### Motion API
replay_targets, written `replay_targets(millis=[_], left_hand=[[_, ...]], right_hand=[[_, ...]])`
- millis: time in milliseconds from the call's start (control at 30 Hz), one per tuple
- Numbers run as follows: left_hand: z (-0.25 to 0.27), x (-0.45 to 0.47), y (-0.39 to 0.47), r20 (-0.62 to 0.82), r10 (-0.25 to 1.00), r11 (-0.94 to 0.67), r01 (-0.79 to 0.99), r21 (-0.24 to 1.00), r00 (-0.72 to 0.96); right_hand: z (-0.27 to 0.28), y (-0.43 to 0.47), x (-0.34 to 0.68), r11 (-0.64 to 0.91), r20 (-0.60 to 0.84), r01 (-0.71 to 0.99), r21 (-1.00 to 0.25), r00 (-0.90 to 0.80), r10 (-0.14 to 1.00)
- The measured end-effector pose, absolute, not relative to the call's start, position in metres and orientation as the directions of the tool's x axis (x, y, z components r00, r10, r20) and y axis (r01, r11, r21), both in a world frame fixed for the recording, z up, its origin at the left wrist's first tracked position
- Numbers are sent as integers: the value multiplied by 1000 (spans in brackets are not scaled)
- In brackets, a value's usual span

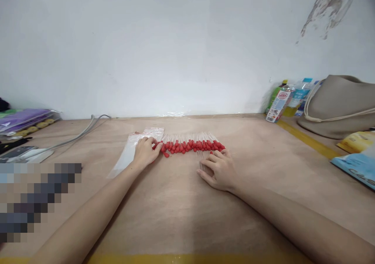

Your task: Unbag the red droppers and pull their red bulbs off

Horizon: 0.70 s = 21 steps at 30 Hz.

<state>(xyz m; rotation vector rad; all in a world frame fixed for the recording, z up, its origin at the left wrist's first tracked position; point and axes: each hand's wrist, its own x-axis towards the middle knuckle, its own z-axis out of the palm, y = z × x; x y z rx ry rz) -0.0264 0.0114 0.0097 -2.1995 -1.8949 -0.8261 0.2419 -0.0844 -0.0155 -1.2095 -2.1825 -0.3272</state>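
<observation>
A row of droppers (184, 146) lies on the brown-covered table, red bulbs toward me and thin clear stems pointing to the wall. At the row's left end is my left hand (145, 151), its thumb and index finger closed about a red bulb. One bulb (166, 154) sits slightly nearer me than the others. My right hand (218, 169) rests at the row's near right side with fingers apart, over a few clear stems (200, 157); red shows beside its fingertips. Under and beside my left hand lie clear zip bags (124, 158).
Bottles (295, 98) and a drink carton (279, 106) stand by the wall at right, near a taupe bag (342, 104). Blue and yellow packets (356, 164) lie at the right edge. A grey cable (83, 133), a phone (19, 153) and purple packages (25, 119) are at left.
</observation>
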Motion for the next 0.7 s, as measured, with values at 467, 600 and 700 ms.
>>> replay_targets(millis=[467, 600, 700], left_hand=[[16, -21, -11, 644, 765, -363, 839, 406, 20], [10, -2, -45, 587, 751, -606, 666, 434, 301], [4, 14, -65, 530, 696, -714, 545, 440, 484]], right_hand=[[-15, -88, 249, 555, 708, 825, -104, -331, 624], [-14, -89, 257, 548, 792, 833, -78, -283, 542], [-13, -89, 260, 597, 776, 802, -16, -367, 513]])
